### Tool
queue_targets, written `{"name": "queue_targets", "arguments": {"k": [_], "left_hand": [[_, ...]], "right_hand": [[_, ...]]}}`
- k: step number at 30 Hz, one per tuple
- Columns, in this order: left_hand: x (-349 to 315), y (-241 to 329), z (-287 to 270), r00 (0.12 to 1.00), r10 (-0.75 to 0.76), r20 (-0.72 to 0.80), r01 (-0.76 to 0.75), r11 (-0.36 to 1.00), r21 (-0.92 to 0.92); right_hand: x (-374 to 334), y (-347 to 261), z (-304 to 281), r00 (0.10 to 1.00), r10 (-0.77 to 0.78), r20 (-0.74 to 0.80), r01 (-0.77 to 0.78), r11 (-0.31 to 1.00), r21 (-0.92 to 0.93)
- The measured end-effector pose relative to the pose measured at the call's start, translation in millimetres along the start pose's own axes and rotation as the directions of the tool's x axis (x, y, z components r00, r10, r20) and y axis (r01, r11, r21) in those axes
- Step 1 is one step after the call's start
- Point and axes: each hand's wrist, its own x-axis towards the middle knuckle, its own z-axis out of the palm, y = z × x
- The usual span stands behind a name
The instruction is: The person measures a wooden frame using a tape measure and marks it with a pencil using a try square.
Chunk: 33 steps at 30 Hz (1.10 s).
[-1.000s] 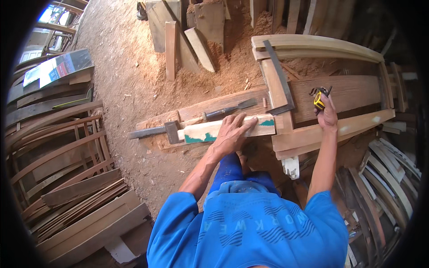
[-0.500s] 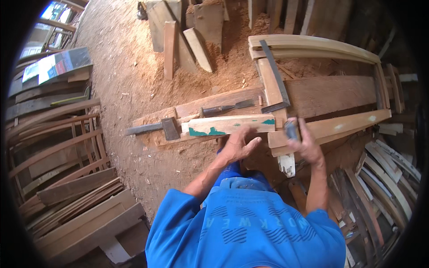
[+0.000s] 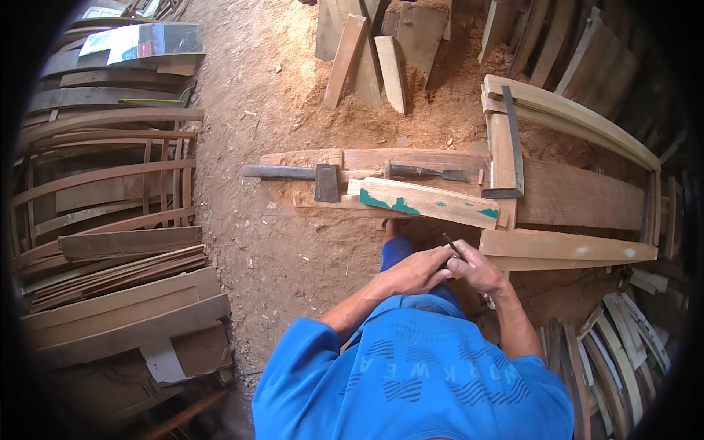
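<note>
In front of the blue shirt my two hands meet. My right hand [image 3: 480,271] is closed on a thin dark pencil-like stick [image 3: 451,243], which points up and left. The fingers of my left hand [image 3: 418,273] are bent together against the right; whatever they hold is hidden. Just beyond lies a pale wood block [image 3: 433,202] with patches of green paint. To its left rests a hammer [image 3: 327,183] with a dark head. A chisel [image 3: 433,172] lies behind the block. A dark metal try square [image 3: 518,154] rests on the corner of a wooden frame [image 3: 572,246].
A long plank [image 3: 411,159] lies under the tools. Boards and curved wooden frames [image 3: 110,187] are stacked along the left. More timber offcuts [image 3: 623,345] lie at the lower right. Sawdust [image 3: 433,117] and upright boards [image 3: 422,40] are at the back.
My left hand has left the painted block and come toward my body. My right hand has moved in from the frame to meet it. The whole view has shifted, and the block is tilted.
</note>
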Motion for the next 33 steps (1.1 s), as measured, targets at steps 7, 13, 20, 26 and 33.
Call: {"name": "queue_targets", "arguments": {"k": [7, 13, 20, 26, 33], "left_hand": [[-6, 3, 8, 0.985, 0.029, -0.168, 0.009, 0.975, 0.221], [-11, -21, 11, 0.931, -0.012, -0.366, -0.095, 0.957, -0.274], [2, -32, 21, 0.869, -0.388, -0.306, 0.117, 0.764, -0.635], [-10, -12, 33, 0.888, -0.452, 0.087, 0.114, 0.032, -0.993], [-22, -20, 35, 0.861, -0.505, -0.062, 0.338, 0.658, -0.673]], "right_hand": [[1, 9, 10, 0.995, 0.044, -0.088, -0.058, 0.985, -0.160], [0, -31, 30, 0.931, -0.194, -0.310, 0.059, 0.916, -0.398], [7, -49, 39, 0.888, -0.378, -0.262, 0.087, 0.697, -0.712], [5, -38, 26, 0.968, -0.205, -0.144, 0.084, 0.807, -0.585], [-1, -17, 45, 0.873, -0.430, -0.230, 0.051, 0.550, -0.833]]}}
